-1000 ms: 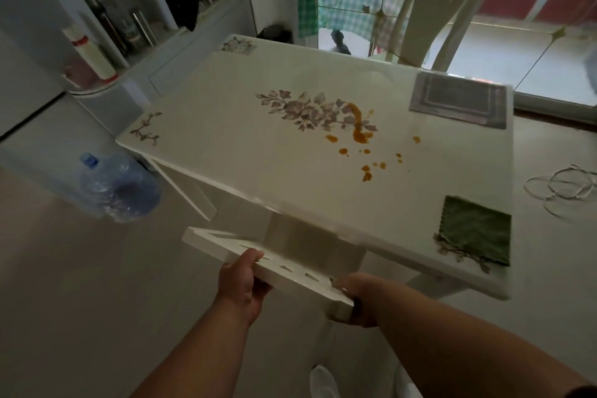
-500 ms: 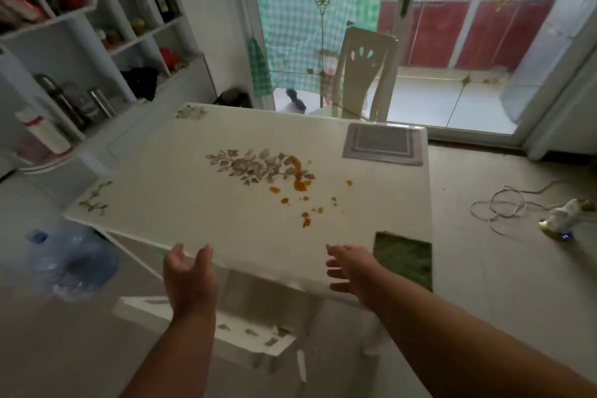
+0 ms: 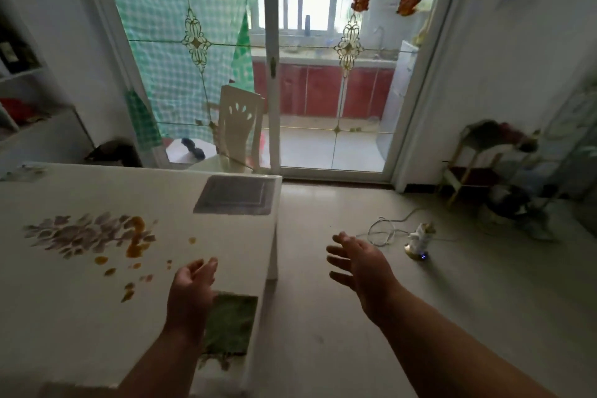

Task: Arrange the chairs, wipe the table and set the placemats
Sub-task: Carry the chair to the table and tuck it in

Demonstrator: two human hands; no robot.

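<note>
**Both hands empty above soiled table; placemats stacked at far corner**

The sliding glass door (image 3: 336, 74) with gilt ornaments fills the far wall; a green checked cloth (image 3: 181, 52) hangs behind its left pane.

The white rectangular table with a grey leaf motif (image 3: 64, 317) occupies the left foreground. Orange-brown spill marks (image 3: 135, 237) lie across and beside the motif at its centre.

One cream plastic chair with a cut-out back (image 3: 240, 126) stands beyond the table's far edge, against the door.

A grey rectangular placemat stack (image 3: 235, 194) lies flat at the table's far right corner. A green square wiping cloth (image 3: 231, 323) lies flat at the near right edge.

The open wire rack (image 3: 491, 165) by the right wall holds dark items on its shelves; contents too blurred to identify.

The right hand (image 3: 361, 263) hangs over bare floor, right of the table, fingers spread, holding nothing. The left hand (image 3: 192, 291) hovers above the tabletop, partly covering the green cloth, fingers loosely curled, empty.

A small white figurine (image 3: 419, 241) with a coiled white cord (image 3: 384, 229) sits on the floor.
</note>
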